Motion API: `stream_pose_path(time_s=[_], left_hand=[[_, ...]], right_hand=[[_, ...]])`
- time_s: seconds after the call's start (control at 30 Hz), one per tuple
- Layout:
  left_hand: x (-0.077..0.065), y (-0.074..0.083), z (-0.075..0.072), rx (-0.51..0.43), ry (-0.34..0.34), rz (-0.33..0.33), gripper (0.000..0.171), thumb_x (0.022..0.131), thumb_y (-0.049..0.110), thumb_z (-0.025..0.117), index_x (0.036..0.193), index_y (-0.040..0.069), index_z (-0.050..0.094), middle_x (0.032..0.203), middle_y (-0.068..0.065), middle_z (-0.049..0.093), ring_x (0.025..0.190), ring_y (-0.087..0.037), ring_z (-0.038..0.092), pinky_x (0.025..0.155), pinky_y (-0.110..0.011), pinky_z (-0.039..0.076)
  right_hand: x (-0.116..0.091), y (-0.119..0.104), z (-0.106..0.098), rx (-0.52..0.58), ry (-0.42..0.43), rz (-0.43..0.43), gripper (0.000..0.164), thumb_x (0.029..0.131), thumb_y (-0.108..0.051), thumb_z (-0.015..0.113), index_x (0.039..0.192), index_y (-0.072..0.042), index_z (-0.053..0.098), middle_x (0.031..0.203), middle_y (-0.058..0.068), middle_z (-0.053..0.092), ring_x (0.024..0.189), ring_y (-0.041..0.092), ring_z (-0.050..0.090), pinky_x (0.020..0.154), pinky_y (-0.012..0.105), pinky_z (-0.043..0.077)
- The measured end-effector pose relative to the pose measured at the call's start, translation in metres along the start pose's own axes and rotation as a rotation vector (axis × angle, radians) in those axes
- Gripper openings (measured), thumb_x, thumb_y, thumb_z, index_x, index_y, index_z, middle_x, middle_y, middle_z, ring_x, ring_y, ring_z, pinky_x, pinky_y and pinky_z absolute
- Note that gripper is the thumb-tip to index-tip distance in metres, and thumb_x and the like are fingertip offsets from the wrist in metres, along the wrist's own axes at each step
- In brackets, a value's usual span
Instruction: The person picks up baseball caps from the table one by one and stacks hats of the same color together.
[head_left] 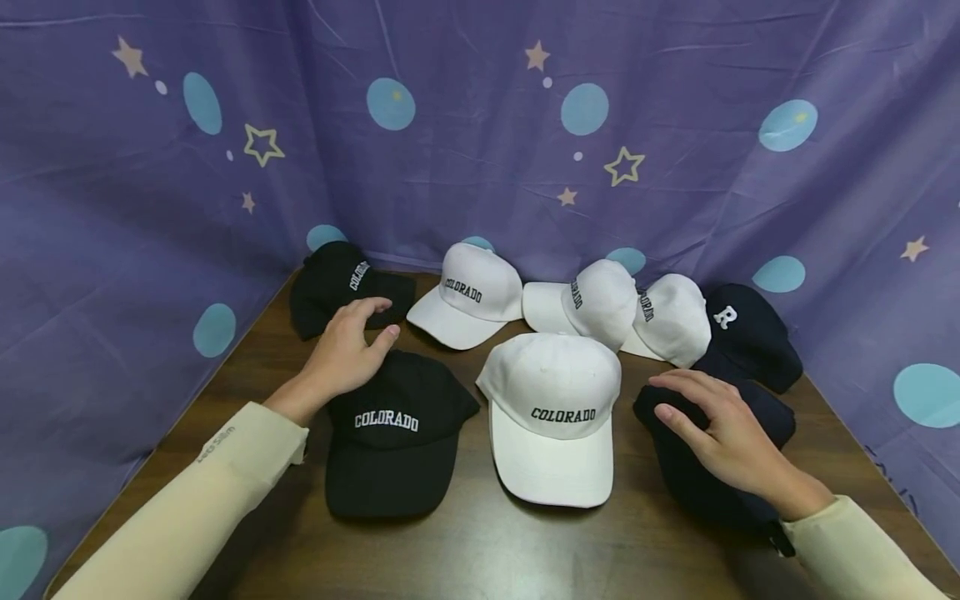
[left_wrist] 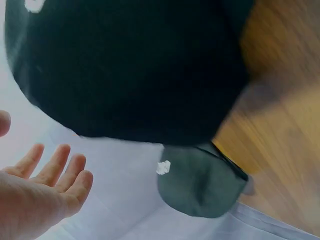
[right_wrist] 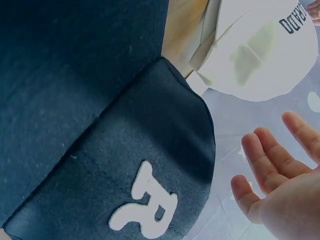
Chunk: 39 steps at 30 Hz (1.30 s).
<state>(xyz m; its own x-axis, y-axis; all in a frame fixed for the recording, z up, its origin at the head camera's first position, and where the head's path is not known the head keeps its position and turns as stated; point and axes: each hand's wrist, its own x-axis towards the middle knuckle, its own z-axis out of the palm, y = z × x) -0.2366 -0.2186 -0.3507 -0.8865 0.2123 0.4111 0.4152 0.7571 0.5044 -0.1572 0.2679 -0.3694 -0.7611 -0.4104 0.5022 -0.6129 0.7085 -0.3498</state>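
In the head view my left hand [head_left: 347, 348] is held over the crown of a black COLORADO cap [head_left: 390, 479], fingers loosely bent and nothing in its grasp. The left wrist view has the same hand [left_wrist: 47, 187] beside a large dark cap [left_wrist: 125, 75]. My right hand [head_left: 720, 433] hovers over a dark navy cap [head_left: 675, 475], covering part of it. Fingers spread, the right hand [right_wrist: 285, 185] appears in the right wrist view next to a navy cap with a white letter R [right_wrist: 115, 165]. Between both hands sits a white COLORADO cap [head_left: 553, 467], its brim facing me.
Along the back of the wooden table [head_left: 517, 554] stand a black cap [head_left: 322, 287], a white cap [head_left: 480, 279], two more white caps, one of them leftmost of that pair [head_left: 607, 296], and a navy R cap [head_left: 757, 337]. A purple curtain [head_left: 480, 167] hangs behind.
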Motion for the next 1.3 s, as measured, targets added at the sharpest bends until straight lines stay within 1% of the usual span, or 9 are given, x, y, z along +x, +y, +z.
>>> stream_pose_path(time_s=[0.2,0.4,0.63,0.77,0.9,1.07,1.2,1.3], left_hand=[[0.014,-0.023,-0.008,0.022,0.057,-0.070,0.041,0.095,0.025,0.054,0.129,0.003,0.049,0.122,-0.019,0.051,0.117,-0.038,0.042,0.099,-0.053,0.032],[0.027,-0.045,-0.015,0.042,0.130,-0.116,0.041,0.095,0.024,0.054,0.126,-0.001,0.050,0.120,-0.023,0.052,0.114,-0.038,0.044,0.098,-0.053,0.032],[0.047,-0.061,-0.022,0.068,0.193,-0.231,0.045,0.096,0.030,0.051,0.129,0.000,0.047,0.124,-0.023,0.048,0.115,-0.040,0.043,0.098,-0.054,0.032],[0.054,-0.071,-0.026,0.089,0.210,-0.291,0.050,0.097,0.034,0.048,0.132,-0.001,0.044,0.125,-0.026,0.047,0.116,-0.043,0.041,0.099,-0.056,0.029],[0.062,-0.082,-0.030,0.102,0.188,-0.346,0.058,0.098,0.038,0.044,0.138,-0.003,0.037,0.131,-0.031,0.042,0.120,-0.047,0.036,0.102,-0.058,0.026],[0.069,-0.099,-0.032,0.103,0.117,-0.417,0.069,0.099,0.042,0.040,0.144,-0.007,0.024,0.139,-0.036,0.031,0.127,-0.051,0.026,0.107,-0.058,0.021],[0.070,-0.113,-0.032,0.063,0.071,-0.503,0.076,0.099,0.046,0.036,0.145,-0.011,0.016,0.142,-0.037,0.026,0.130,-0.051,0.020,0.109,-0.056,0.019],[0.065,-0.123,-0.032,0.027,0.040,-0.570,0.080,0.098,0.050,0.033,0.145,-0.012,0.012,0.143,-0.038,0.022,0.131,-0.050,0.018,0.109,-0.055,0.019]], right_hand=[[-0.001,0.001,0.001,0.004,-0.001,0.005,0.041,0.089,-0.018,0.068,0.127,-0.028,0.058,0.124,-0.002,0.057,0.117,0.020,0.048,0.092,0.056,0.033],[-0.002,0.000,0.001,0.008,-0.004,0.021,0.040,0.089,-0.018,0.067,0.126,-0.028,0.058,0.124,-0.002,0.056,0.117,0.021,0.048,0.091,0.056,0.032],[-0.004,0.000,0.002,0.016,0.000,0.025,0.039,0.089,-0.018,0.067,0.126,-0.027,0.058,0.124,0.000,0.057,0.118,0.022,0.047,0.092,0.055,0.031],[-0.005,-0.001,0.004,0.027,-0.006,0.023,0.039,0.089,-0.018,0.068,0.125,-0.026,0.059,0.124,0.000,0.057,0.117,0.020,0.048,0.093,0.055,0.032],[-0.004,-0.001,0.006,0.024,-0.005,0.024,0.038,0.089,-0.019,0.067,0.125,-0.025,0.059,0.124,-0.001,0.057,0.117,0.020,0.048,0.093,0.055,0.032],[-0.004,-0.002,0.005,0.019,-0.005,0.029,0.037,0.089,-0.018,0.067,0.125,-0.025,0.059,0.124,0.000,0.056,0.117,0.020,0.047,0.093,0.054,0.033],[-0.005,-0.001,0.006,0.021,-0.006,0.038,0.037,0.090,-0.019,0.067,0.125,-0.026,0.058,0.125,0.000,0.056,0.117,0.021,0.047,0.093,0.054,0.033],[-0.005,0.000,0.008,0.029,-0.010,0.043,0.038,0.090,-0.020,0.067,0.126,-0.027,0.058,0.125,-0.001,0.056,0.118,0.020,0.046,0.092,0.053,0.032]])
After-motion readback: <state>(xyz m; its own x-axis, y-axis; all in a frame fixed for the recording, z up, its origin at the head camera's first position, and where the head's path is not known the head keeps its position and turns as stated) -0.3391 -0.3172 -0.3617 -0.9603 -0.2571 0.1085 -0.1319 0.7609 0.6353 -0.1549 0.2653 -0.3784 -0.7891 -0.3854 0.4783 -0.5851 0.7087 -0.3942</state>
